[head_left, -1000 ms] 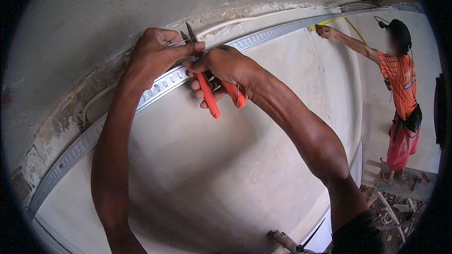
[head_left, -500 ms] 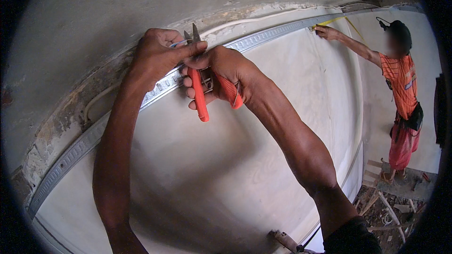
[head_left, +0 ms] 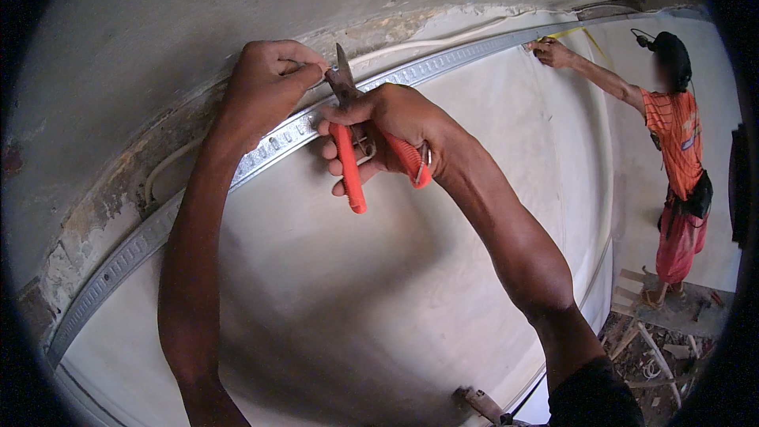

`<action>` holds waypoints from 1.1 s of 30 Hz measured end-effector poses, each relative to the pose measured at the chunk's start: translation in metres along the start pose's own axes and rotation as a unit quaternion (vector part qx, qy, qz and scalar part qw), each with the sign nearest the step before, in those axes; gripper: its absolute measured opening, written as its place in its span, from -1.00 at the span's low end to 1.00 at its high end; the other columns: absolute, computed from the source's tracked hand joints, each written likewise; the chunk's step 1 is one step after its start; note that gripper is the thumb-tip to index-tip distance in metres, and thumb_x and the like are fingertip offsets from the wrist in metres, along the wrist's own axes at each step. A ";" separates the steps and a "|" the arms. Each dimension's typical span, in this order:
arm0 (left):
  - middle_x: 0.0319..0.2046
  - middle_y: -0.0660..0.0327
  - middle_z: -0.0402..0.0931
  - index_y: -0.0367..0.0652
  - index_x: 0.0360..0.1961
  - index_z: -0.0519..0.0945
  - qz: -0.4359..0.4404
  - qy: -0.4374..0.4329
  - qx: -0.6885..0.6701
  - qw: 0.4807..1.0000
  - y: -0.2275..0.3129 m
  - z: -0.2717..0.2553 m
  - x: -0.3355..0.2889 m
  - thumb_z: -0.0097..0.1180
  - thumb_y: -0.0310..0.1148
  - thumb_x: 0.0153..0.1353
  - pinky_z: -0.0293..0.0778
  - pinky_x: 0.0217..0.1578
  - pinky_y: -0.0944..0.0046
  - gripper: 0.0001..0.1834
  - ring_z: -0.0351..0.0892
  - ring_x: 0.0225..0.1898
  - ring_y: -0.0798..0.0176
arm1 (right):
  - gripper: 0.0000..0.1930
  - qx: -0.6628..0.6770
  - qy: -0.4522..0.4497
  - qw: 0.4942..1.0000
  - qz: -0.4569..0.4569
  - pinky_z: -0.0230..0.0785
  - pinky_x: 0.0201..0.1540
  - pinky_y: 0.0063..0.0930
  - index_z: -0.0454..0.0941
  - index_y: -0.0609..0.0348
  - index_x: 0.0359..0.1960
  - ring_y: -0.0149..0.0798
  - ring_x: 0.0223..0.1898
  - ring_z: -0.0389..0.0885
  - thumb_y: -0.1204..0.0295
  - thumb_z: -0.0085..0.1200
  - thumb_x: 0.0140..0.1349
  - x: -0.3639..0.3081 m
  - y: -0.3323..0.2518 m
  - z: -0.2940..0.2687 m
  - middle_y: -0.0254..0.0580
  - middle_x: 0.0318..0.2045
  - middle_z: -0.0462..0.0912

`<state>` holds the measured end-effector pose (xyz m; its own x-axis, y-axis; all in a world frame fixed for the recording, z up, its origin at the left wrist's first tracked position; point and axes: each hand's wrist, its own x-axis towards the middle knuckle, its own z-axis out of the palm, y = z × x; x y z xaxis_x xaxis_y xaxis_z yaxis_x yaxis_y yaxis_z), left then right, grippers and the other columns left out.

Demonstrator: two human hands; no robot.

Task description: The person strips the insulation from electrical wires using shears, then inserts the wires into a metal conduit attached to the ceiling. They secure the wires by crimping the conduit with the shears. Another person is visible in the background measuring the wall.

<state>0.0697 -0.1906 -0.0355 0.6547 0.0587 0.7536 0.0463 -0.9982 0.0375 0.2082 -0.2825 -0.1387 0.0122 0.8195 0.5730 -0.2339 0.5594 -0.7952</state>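
My right hand (head_left: 407, 119) is wrapped round a pair of snips with red handles (head_left: 348, 170), its pointed metal blades (head_left: 345, 71) turned upward. A spring shows between the spread handles. Beside the blades my left hand (head_left: 273, 83) is closed in a pinch, thumb against forefinger. A thin end of wire seems to lie at its fingertips, mostly hidden by them. Both hands are in front of a perforated silver metal channel (head_left: 288, 136), fixed along the top of a pale wall panel (head_left: 316, 261).
A white cable (head_left: 443, 38) runs above the channel, below the rough grey ceiling (head_left: 237, 0). At right, a co-worker in an orange shirt (head_left: 676, 138) reaches toward the channel beside a yellow tape (head_left: 569, 32). Boards (head_left: 672, 300) and debris lie below that person.
My right hand and the snips have shifted slightly right, and the blades have come closer together. The blue-and-white wire seen at my left fingers before is now mostly hidden.
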 end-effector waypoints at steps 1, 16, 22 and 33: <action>-0.35 0.19 0.69 -0.24 -0.16 0.70 -0.008 0.003 0.000 1.000 0.000 0.000 0.000 0.24 -0.34 0.24 0.44 -0.35 0.37 -0.78 0.56 -0.34 0.42 | -0.75 -0.006 0.005 1.000 0.002 0.67 -0.20 0.12 0.49 0.41 -0.13 -0.05 -0.35 0.68 0.39 -0.01 0.42 -0.004 0.000 0.000 0.05 -0.33 0.60; -0.36 0.02 0.71 -0.34 -0.16 0.70 0.048 0.108 0.061 0.991 -0.071 0.044 -0.160 0.25 -0.33 0.23 0.57 -0.28 0.28 -0.72 0.64 -0.39 0.32 | -0.50 -0.129 0.068 0.988 -0.047 0.62 0.00 0.00 0.32 0.42 0.19 0.04 -0.13 0.70 0.17 -0.21 0.50 -0.178 0.078 -0.077 0.17 -0.15 0.59; -0.35 0.02 0.70 -0.34 -0.16 0.70 -0.152 0.079 -0.035 0.985 -0.010 0.107 -0.387 0.24 -0.33 0.24 0.58 -0.27 0.28 -0.73 0.65 -0.38 0.31 | -0.51 -0.096 0.129 0.986 0.050 0.51 0.05 -0.09 0.38 0.29 0.23 -0.02 -0.01 0.64 0.22 0.06 0.39 -0.253 0.165 -0.105 0.12 -0.02 0.63; -0.33 0.01 0.70 -0.34 -0.17 0.68 -0.706 -0.079 -0.126 0.692 0.181 0.156 -0.658 0.22 -0.35 0.25 0.59 -0.27 0.27 -0.75 0.65 -0.35 0.28 | -0.69 -0.371 -0.060 0.897 0.232 0.51 -0.06 -0.39 0.61 0.08 0.12 -0.24 -0.09 0.66 0.50 0.14 0.34 -0.351 0.336 -0.097 -0.14 0.03 0.68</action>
<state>-0.2350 -0.4083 -0.6264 0.1652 0.9588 -0.2312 0.6042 0.0869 0.7921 0.2198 -0.3695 -0.6263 -0.0341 0.9913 0.1270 0.5254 0.1259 -0.8415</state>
